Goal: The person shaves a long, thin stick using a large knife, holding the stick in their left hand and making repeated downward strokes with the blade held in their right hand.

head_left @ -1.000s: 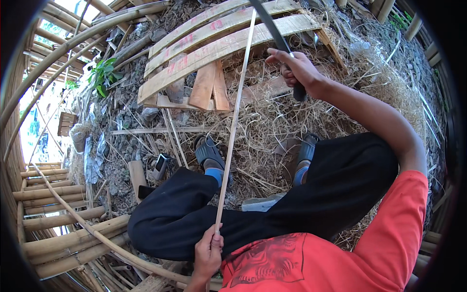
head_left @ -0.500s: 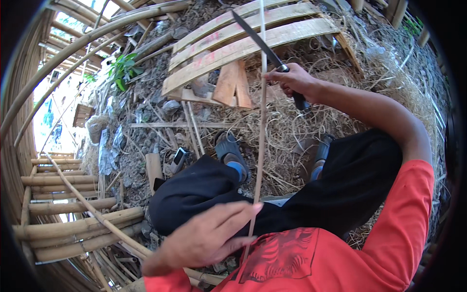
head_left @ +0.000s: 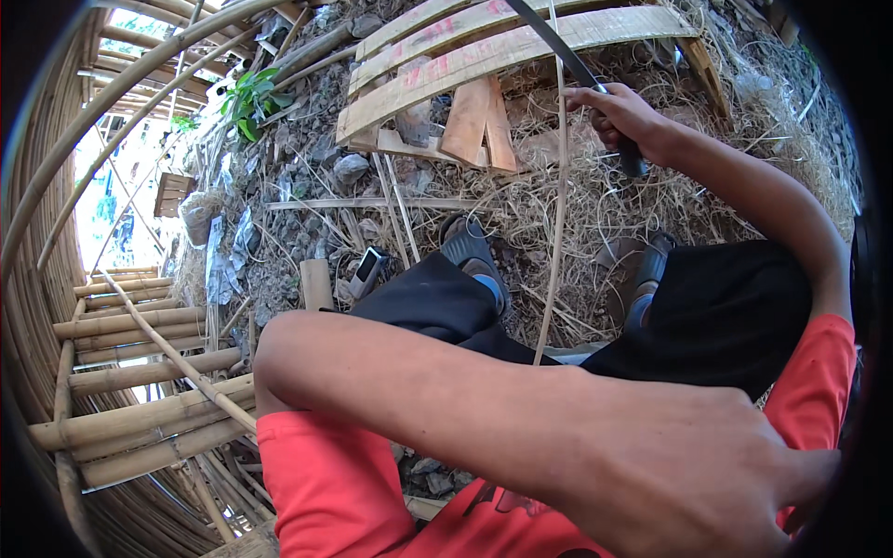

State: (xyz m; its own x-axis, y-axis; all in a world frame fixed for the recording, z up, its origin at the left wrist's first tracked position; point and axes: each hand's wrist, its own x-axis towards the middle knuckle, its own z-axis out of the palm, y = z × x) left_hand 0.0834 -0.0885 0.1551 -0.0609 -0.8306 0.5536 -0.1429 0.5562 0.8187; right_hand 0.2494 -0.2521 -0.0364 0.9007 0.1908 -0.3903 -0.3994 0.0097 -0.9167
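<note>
My right hand (head_left: 621, 123) grips the black handle of a long knife (head_left: 579, 65), its blade pointing up and left over the wooden slats. The index finger reaches to a thin bamboo strip (head_left: 557, 232), which stands lengthwise before me and crosses the blade. My left forearm stretches across my lap and hides the strip's lower part. The left hand (head_left: 688, 460) is closed at the lower right, with fingers bent downward. Most of those fingers are out of sight, so what they hold cannot be made out.
A slatted wooden pallet (head_left: 521, 58) lies ahead on ground strewn with shavings (head_left: 595, 209). My sandalled foot (head_left: 474, 256) rests near a small dark device (head_left: 369, 268). Bamboo poles (head_left: 139, 418) form a frame at the left. A green plant (head_left: 251, 104) grows behind stones and rubble.
My left hand has swept from beside the strip across my body to the lower right, and its fingers have bent. The right hand still holds the knife beside the strip. The view has shifted.
</note>
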